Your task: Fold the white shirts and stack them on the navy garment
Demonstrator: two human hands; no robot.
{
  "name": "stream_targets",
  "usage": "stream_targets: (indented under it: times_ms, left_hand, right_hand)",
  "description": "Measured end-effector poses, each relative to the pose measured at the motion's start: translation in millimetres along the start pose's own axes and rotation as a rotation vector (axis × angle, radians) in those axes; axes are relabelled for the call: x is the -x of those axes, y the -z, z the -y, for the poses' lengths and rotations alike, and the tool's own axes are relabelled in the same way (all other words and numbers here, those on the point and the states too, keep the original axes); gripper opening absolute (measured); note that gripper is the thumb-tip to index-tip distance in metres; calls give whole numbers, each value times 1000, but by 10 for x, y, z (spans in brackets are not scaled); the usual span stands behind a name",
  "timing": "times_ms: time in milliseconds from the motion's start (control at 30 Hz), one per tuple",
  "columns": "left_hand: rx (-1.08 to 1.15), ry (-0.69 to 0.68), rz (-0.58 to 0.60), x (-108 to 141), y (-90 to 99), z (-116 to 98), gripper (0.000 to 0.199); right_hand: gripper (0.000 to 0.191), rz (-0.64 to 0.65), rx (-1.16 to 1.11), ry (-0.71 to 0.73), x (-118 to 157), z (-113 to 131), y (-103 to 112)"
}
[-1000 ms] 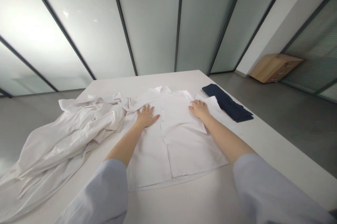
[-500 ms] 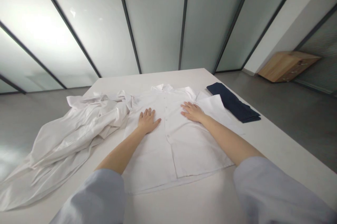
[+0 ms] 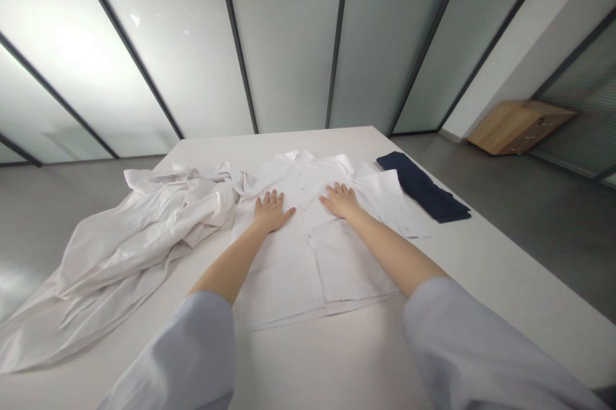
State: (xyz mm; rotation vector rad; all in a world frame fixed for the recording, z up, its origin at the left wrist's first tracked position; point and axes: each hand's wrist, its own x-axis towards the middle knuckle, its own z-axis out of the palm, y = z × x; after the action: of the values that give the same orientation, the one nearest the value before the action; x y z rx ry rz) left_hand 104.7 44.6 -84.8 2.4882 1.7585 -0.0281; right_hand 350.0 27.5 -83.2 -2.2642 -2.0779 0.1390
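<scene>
- One white shirt (image 3: pixel 289 262) is found spread front side up at the centre of the frame, with its collar (image 3: pixel 294 156) toward the upper middle and its hem (image 3: pixel 360 299) toward the bottom.
- The left hand (image 3: pixel 270 210) is laid palm down on the shirt, left of the row of buttons (image 3: pixel 310 237); its fingers are spread and nothing is pinched.
- The right hand (image 3: pixel 341 201) is laid on the shirt right of the buttons, likewise flat, fingers apart, with no cloth seen gripped.
- A short sleeve (image 3: pixel 385 188) of the shirt is seen fanned out right of centre; on the opposite side the cloth is rumpled where the heap is met.
- A loose heap of white cloth (image 3: pixel 149 243) is noted along the left of the frame, its edge against the shirt not clearly told.
- A folded dark blue cloth (image 3: pixel 423 188) is lying right of centre, near the edge of the table (image 3: pixel 510 288).
- Handling, as judged: the fabric is expected to be light, soft and limp, easily creased or dragged, not fragile.
- Hold, as judged: it would best be taken at the shoulders or hem corners, front and back layers pinched together; if only one layer is caught, the other may be left shifted.
</scene>
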Motion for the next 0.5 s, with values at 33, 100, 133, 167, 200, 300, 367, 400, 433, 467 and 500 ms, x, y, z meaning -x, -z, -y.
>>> stream_targets:
  times_ms: [33,100,133,167,200,300,367,400,433,467,500]
  left_hand:
    - [-1,-1,-1,49,-11,-4,81]
    - [-2,-1,3,159,-30,-18,82]
    - [-3,-1,8,209,-34,-27,83]
    - [-6,-1,14,250,-32,-35,83]
    - [-9,-1,19,280,-24,-43,84]
    - [-16,-4,30,282,35,-48,83]
    - [-9,-13,6,225,84,-30,77]
    - [0,-18,-12,188,103,-15,72]
    - [10,-25,-33,152,115,5,66]
    - [18,-34,-57,120,119,28,61]
    - [26,-46,-80,96,114,54,56]
  right_hand:
    - [67,-1,-6,13,73,-5,-33]
    - [69,5,-5,29,225,-33,-85]
    - [70,13,-1,34,297,-49,-102]
    - [72,23,5,36,359,-62,-112]
    - [73,35,10,38,410,-71,-116]
    - [76,67,13,39,470,-74,-98]
    - [76,75,2,39,438,-69,-77]
    - [76,74,-4,39,409,-70,-68]
    - [75,67,-9,41,377,-74,-62]
    - [74,56,-14,45,346,-83,-60]
    - [73,40,-20,51,318,-95,-63]
